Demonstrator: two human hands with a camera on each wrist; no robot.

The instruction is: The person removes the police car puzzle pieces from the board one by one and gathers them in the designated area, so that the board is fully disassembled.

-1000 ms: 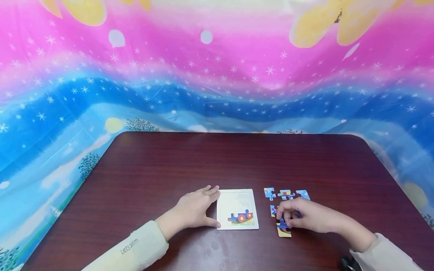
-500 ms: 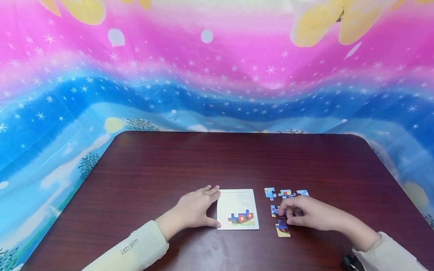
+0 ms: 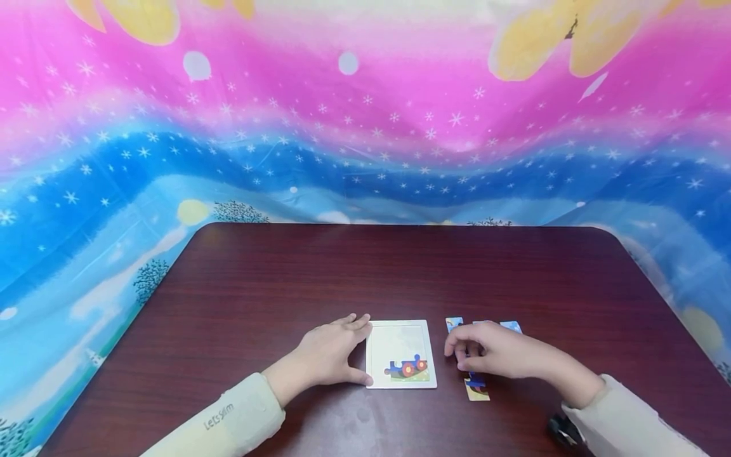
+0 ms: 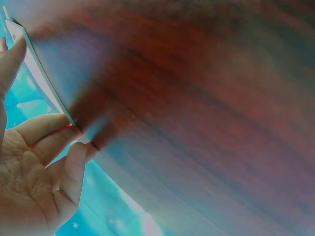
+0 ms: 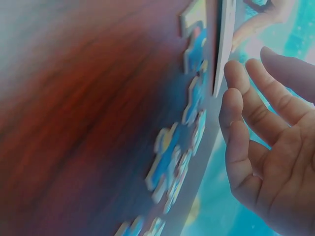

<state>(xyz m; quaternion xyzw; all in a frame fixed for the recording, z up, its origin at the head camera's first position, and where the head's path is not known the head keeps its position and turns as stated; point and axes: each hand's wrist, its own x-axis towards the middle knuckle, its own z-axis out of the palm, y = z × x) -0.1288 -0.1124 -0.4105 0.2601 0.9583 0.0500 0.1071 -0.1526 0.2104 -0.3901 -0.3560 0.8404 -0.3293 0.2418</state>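
Observation:
In the head view my left hand lies along the left edge of a white square puzzle tray, thumb at its near corner and extended fingertips at its far corner. The left wrist view shows those fingers touching the tray's side. Joined pieces picturing a red-wheeled train fill the tray's lower right. Right of the tray, my right hand hangs over loose puzzle pieces, hiding several of them. In the right wrist view its fingers are loosely bent, with nothing between them and the thumb.
Loose pieces lie in a cluster on the dark red wooden table, including one at the upper left and a blue one at the back. A black object shows beside the right sleeve. A patterned curtain hangs behind the table.
My right hand has shifted left and slightly away from me over the pieces, covering more of the back ones. A lower loose piece has turned slightly. My left hand has stayed at the tray.

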